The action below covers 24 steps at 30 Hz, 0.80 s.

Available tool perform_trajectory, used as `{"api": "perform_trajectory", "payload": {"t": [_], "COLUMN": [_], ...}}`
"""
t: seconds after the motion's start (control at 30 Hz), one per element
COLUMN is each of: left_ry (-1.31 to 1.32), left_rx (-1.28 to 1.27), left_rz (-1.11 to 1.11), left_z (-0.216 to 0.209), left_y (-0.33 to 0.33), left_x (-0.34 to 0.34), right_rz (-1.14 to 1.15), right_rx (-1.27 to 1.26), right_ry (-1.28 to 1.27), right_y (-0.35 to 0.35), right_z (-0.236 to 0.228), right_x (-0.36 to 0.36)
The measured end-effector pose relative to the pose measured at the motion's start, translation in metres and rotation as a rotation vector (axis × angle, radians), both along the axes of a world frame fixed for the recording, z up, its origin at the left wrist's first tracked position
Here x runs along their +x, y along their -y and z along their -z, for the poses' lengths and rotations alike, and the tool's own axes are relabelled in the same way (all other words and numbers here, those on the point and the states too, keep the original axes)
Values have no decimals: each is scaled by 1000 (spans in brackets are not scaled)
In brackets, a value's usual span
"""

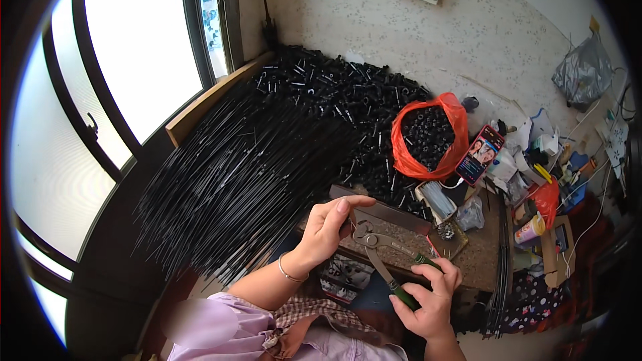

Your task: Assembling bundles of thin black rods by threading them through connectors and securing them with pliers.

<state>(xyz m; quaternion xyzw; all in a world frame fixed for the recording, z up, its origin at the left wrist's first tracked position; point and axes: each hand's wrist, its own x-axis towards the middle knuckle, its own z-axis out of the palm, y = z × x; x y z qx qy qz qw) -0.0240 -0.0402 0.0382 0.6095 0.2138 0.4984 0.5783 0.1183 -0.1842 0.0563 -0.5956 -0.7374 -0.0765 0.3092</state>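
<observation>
Pale lavender top [257, 324], thin round bangle [285, 274], brown-and-cream checked garment [319, 309], plain brown cloth piece [294, 337]

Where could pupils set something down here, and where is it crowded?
Bare tabletop shows between the metal bits and right-hand black rods; another patch, before the brown bar, lies under the pliers. Crowded beyond: black parts, red bag.

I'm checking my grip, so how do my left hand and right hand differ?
Your left hand is up beside the head of the pliers; your right hand holds their green handles. The left hand has a bracelet at its wrist; the right hand shows none. Both are ungloved.
</observation>
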Motion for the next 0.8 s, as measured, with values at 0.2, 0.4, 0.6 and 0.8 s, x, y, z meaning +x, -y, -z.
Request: {"api": "perform_trajectory", "payload": {"t": [0.2,0.4,0.6,0.8], "left_ry": [43,140,-22,43], "left_rx": [-6,-27,123,135], "left_rz": [39,184,86,57], "left_z": [3,-3,3,16], "left_y": [1,1,8,25], "left_x": [-10,-10,-30,-63], "right_rz": [-187,-721,-349,142], "right_rx": [25,-975,-1132,50], "right_ry": [-96,-1984,-1040,241], "right_y": [-4,6,-17,27], "right_z": [5,64,45,17], "right_x": [3,-8,-22,-49]}}
